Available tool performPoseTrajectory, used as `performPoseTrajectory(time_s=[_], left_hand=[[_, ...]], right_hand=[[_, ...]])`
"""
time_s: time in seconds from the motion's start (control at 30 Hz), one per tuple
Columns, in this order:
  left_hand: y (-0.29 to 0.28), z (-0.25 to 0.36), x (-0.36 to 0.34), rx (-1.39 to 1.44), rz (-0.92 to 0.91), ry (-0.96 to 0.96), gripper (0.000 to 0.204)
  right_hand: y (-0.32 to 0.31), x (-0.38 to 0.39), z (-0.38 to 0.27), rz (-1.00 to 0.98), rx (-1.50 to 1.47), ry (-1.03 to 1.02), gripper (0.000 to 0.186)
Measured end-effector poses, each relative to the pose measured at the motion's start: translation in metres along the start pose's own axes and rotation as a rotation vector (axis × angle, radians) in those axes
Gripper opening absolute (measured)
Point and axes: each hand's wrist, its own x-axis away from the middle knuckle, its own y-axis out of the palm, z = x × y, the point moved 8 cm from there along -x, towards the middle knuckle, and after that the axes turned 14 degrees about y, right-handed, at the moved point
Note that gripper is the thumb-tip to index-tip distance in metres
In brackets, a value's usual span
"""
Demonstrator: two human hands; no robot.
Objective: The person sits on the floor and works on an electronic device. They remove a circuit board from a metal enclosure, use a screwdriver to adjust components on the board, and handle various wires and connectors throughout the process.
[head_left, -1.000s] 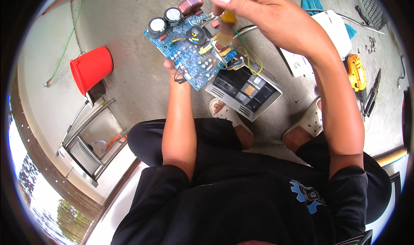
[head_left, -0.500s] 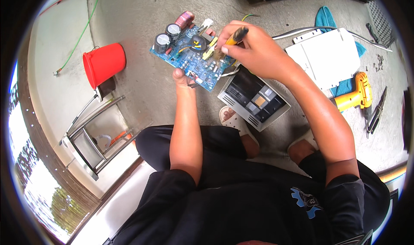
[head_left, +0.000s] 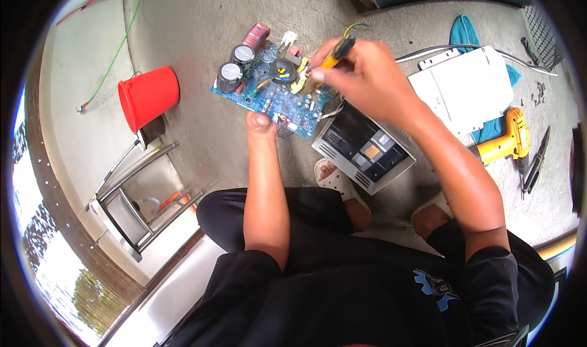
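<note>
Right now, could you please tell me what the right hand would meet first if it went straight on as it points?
Probably the blue circuit board, near its yellow part; the brush in the right hand leads, though depth is unclear from one view.

Bare hands [head_left: 370, 81]: 2 (one left, one right)
Circuit board [head_left: 268, 101]: 1
Big black cylinders [head_left: 228, 79]: 2, both on the board
Copper-coloured coil [head_left: 255, 36]: 1
Yellow-handled brush [head_left: 334, 58]: 1
Open grey case [head_left: 347, 168]: 1
Red bucket [head_left: 150, 99]: 1
Yellow drill [head_left: 513, 136]: 1
Pliers [head_left: 537, 163]: 1 pair
White panel [head_left: 465, 89]: at least 1; stacking unclear
Teal cloth [head_left: 465, 31]: at least 1, partly covered
White clogs [head_left: 337, 182]: 2, one mostly hidden
Small dark bits [head_left: 539, 92]: several, too small to count
</note>
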Motion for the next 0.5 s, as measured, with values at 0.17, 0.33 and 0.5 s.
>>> performPoseTrajectory(time_s=[0.17, 0.33, 0.5], left_hand=[[0.001, 0.0, 0.0, -0.04, -0.001, -0.027, 0.143], [0.002, -0.001, -0.002, -0.031, 0.002, 0.028, 0.148], [0.0, -0.003, -0.002, -0.026, 0.022, 0.037, 0.146]], right_hand=[[0.003, 0.004, -0.002, -0.001, 0.0, -0.009, 0.019], [-0.001, 0.004, -0.005, 0.001, 0.025, -0.061, 0.018], [0.0, 0.0, -0.004, 0.03, -0.059, -0.113, 0.016]])
